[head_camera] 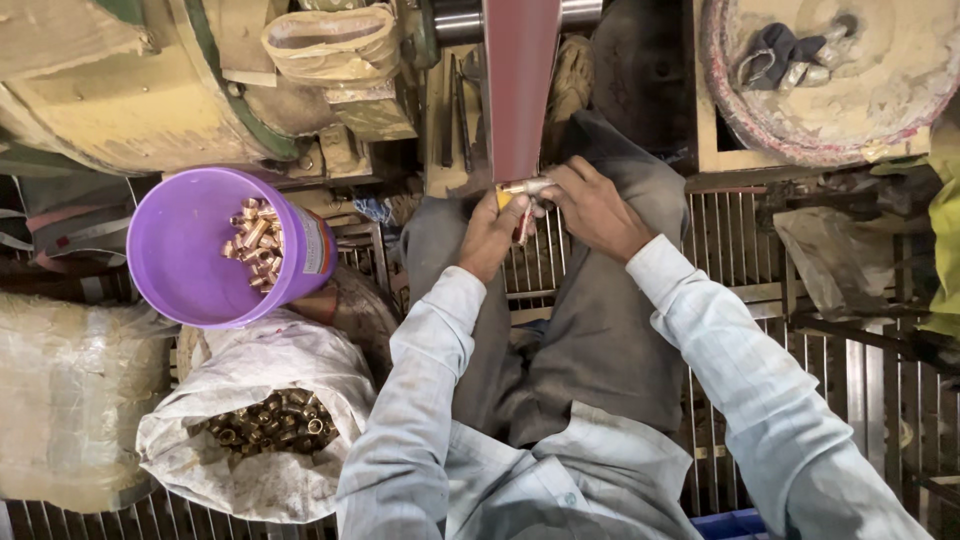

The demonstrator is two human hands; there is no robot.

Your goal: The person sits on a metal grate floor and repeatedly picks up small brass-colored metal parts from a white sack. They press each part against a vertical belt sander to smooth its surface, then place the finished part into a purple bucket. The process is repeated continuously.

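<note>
Brass fitting (527,187), a small tubular piece, sits pinched between both hands at the lower end of the dark red abrasive belt (520,85), which runs away from the person toward a steel roller (452,20). The left hand (490,235) closes its fingertips around the near end of the piece, and the right hand (592,208) curls its fingers over the other end, so both are closed on it. The piece touches or almost touches the belt edge; the contact itself is too small to make out. By the look of it, the step in hand is pressing the fitting to the belt to grind or polish it. A next move would call for a steady two-handed grip, fingertips kept off the belt, and a turn of the piece to bring up a fresh face.

No proper surface shows; the person sits over a metal grate floor (735,250), knees under the belt. To the left, a purple bucket (185,250) tilts toward the person with a small heap of brass pieces inside, and just below it an open white sack (260,430) holds many more. A large dusty drum (120,90) fills the upper left corner, and a round tray (890,90) with a crumpled cloth sits at upper right. The place is cramped, grimy and cluttered.
</note>
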